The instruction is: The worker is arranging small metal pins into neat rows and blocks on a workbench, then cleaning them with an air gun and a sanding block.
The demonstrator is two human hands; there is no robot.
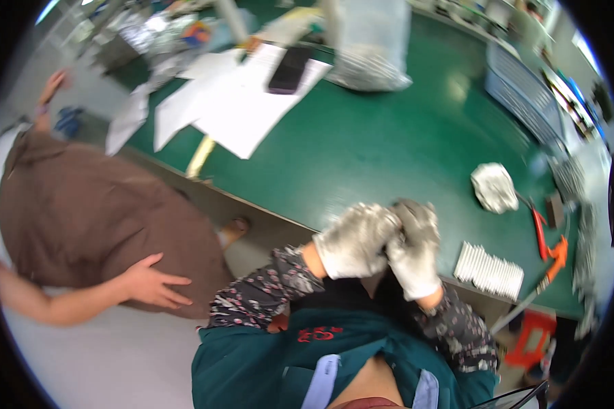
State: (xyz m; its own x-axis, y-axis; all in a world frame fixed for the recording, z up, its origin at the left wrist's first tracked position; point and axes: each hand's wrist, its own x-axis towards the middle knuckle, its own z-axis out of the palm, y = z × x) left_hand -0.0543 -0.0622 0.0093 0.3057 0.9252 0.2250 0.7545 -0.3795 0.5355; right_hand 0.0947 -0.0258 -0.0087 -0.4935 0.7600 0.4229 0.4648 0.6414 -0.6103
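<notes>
At the near edge of a green workbench, two hands in grey work gloves are pressed together, the left hand cupped against the right hand, and a small dark part seems to be pinched between the fingertips, though blur keeps its shape from being told. For the work to be done well, the part is probably best kept low, close over the bench edge. A ribbed white strip lies just right, with orange-handled pliers and a crumpled white rag beyond.
</notes>
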